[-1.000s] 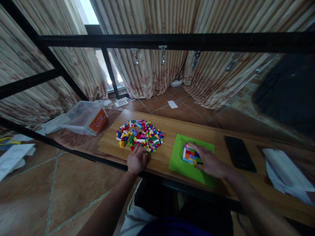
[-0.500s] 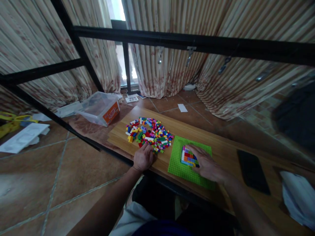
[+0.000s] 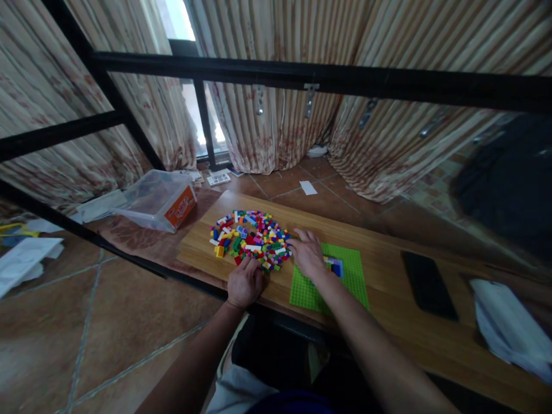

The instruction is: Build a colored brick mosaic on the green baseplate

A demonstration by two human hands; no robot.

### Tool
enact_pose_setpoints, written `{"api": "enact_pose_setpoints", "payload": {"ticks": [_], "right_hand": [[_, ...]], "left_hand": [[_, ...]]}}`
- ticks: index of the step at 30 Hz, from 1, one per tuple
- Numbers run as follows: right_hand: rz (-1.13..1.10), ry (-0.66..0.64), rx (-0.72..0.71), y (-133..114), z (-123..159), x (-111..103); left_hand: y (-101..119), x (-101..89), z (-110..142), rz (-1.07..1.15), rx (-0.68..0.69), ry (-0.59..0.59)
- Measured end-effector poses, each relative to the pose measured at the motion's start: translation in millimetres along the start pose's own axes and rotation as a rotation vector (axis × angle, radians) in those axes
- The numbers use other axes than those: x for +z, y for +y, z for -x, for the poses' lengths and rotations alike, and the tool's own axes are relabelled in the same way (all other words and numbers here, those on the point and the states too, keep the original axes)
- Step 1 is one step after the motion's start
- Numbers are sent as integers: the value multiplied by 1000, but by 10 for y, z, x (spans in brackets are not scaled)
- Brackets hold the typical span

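Note:
A heap of loose, many-coloured toy bricks (image 3: 254,247) lies spread on the wooden tabletop. At its near edge, my left hand (image 3: 245,283) rests with curled fingers; what they hold, if anything, is hidden. My right hand (image 3: 307,253) reaches over the green baseplate (image 3: 351,287) to the heap's right edge. Its fingers are apart, with the tips beside the outermost bricks, and nothing shows in it. On the baseplate sits a block of joined coloured bricks (image 3: 336,267), mostly covered by my right hand and wrist.
A black phone-like slab (image 3: 429,284) and a white plastic bag (image 3: 509,325) lie to the right on the table. A clear plastic box (image 3: 150,201) with an orange label stands beyond the left end. A black metal frame (image 3: 267,72) crosses in front of the curtains.
My right hand has left the joined bricks and moved left to the heap's edge. My left hand stays by the near side of the heap. The view has shifted slightly.

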State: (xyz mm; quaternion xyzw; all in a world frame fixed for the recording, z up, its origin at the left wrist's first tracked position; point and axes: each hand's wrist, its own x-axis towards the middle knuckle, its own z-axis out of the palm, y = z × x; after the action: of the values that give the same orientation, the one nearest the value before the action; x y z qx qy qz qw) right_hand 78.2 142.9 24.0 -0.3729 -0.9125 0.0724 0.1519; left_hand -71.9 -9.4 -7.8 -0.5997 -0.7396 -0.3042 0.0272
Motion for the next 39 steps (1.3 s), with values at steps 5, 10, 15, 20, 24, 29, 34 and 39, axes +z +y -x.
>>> {"api": "enact_pose_setpoints", "payload": {"ticks": [5, 10, 15, 20, 24, 29, 34, 39], "right_hand": [[-121, 100, 30, -169, 78, -82], [-445, 205, 63, -465, 381, -197], [-667, 193, 118, -545, 918, -258], [-730, 174, 273, -367, 1470, -317], [-675, 188, 461, -128, 1751, -364], [-620, 272, 596, 155, 1817, -380], [-586, 348, 603, 272, 1712, -386], [-577, 362, 609, 267, 1646, -350]], "left_hand": [[-3, 0, -20, -12, 0, -1], [-11, 5, -22, -29, 3, 1], [-8, 3, -25, -30, 3, 8], [4, 0, -40, -25, 17, 27], [16, -3, -47, -20, 12, 37], [11, 7, -44, -36, -9, 36], [-6, 23, -45, -44, 5, 34], [0, 24, -45, -49, -10, 37]]}}
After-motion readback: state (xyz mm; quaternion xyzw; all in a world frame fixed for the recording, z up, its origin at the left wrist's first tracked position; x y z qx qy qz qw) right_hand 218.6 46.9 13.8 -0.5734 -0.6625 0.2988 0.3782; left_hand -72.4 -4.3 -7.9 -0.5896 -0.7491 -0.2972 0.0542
